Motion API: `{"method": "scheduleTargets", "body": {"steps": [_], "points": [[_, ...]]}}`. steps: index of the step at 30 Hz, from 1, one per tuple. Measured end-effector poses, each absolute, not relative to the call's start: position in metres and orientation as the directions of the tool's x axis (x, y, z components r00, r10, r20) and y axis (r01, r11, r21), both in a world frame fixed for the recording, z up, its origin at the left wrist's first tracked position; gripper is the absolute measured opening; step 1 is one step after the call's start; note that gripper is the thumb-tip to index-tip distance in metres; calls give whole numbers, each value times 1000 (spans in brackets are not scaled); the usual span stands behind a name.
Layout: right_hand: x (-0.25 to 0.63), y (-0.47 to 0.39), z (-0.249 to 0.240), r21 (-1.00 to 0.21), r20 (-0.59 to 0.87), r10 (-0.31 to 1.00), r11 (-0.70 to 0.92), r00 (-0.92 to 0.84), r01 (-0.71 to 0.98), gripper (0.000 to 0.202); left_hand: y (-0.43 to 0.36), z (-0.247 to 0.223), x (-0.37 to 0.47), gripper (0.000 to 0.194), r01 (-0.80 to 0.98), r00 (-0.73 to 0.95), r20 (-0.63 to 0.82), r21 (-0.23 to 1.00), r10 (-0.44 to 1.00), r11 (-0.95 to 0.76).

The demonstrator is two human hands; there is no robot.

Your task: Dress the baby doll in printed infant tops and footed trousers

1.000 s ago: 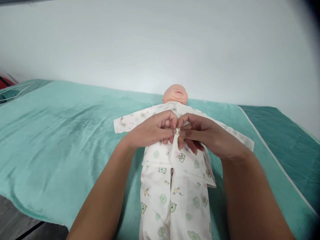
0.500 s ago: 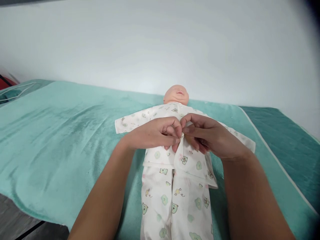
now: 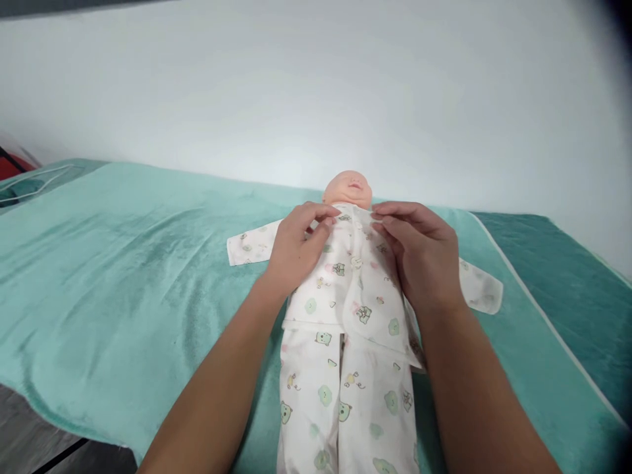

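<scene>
A baby doll lies on its back in a white shirt printed with small animals and green shapes. The shirt front is closed around a pale button at mid-chest. Matching trousers cover the legs. My left hand is at the left side of the collar, its fingertips touching the cloth, thumb and index finger slightly apart. Across the neckline, my right hand has its fingers stretched toward the collar's right side. Its palm hides part of the sleeve. I see no cloth gripped in either hand.
A light teal blanket covers the table beneath the doll. Darker teal cloth shows beyond a pale edging at right. A white wall stands behind. Something red is at the far left, and grey floor shows at lower left.
Both hands have let go of the shirt front at the button and moved up to the collar, spreading apart. The button now shows, and the right sleeve has shifted slightly.
</scene>
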State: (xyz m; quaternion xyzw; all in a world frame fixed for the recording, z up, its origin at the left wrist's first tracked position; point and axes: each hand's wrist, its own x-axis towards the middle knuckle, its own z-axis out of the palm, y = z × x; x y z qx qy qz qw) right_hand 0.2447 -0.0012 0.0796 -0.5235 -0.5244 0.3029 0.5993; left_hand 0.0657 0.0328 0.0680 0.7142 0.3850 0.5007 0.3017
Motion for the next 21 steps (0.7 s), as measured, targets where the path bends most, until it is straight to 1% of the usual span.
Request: {"method": "scheduleTargets", "body": {"steps": [2, 4, 8, 11, 15, 21], "points": [[244, 1, 76, -925, 318, 904, 230, 285, 303, 21, 35, 65, 67, 26, 312, 241, 536, 747, 809, -588], [243, 3, 75, -902, 297, 919, 181, 259, 392, 26, 38, 63, 68, 30, 350, 288, 553, 699, 782, -624], [240, 5, 76, -851, 275, 946, 154, 175, 502, 26, 40, 60, 69, 36, 378, 368, 533, 662, 762, -647], [240, 7, 76, -817, 314, 939, 194, 137, 543, 25, 40, 60, 69, 39, 374, 397, 523, 658, 754, -653], [242, 9, 74, -793, 356, 930, 250, 90, 556, 25, 40, 61, 69, 40, 372, 419, 499, 668, 759, -644], [244, 10, 73, -745, 383, 924, 312, -4, 590, 30, 39, 61, 71, 40, 374, 401, 470, 699, 786, -609]]}}
